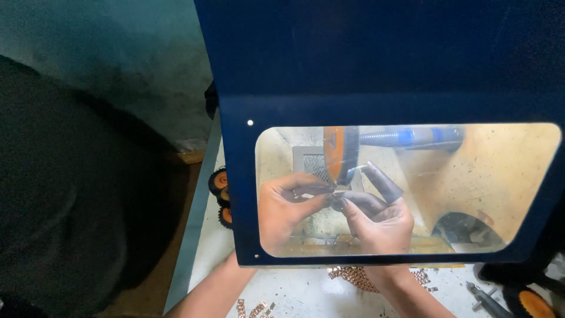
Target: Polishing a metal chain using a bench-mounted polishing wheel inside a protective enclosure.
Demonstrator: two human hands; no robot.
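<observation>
I see both hands, left hand [286,212] and right hand [376,219], fingers pinching a small metal piece [333,189] against the orange buffing wheel [335,154] at twelve o'clock; polishing appears underway, copper-coloured chain pieces [353,275] waiting on the table [306,294].

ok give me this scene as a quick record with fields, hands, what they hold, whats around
left hand: behind the clear window, fingers pinching a small metal piece
right hand: fingertips dark-stained, pinching the same piece from the other side
piece: tiny, held at the edge of the wheel; its kind cannot be told
wheel: orange, upright on a spindle
guard: dark blue hood with the window
bench: white, with copper-coloured links and pliers
spare wheels: orange and black, at the left
</observation>
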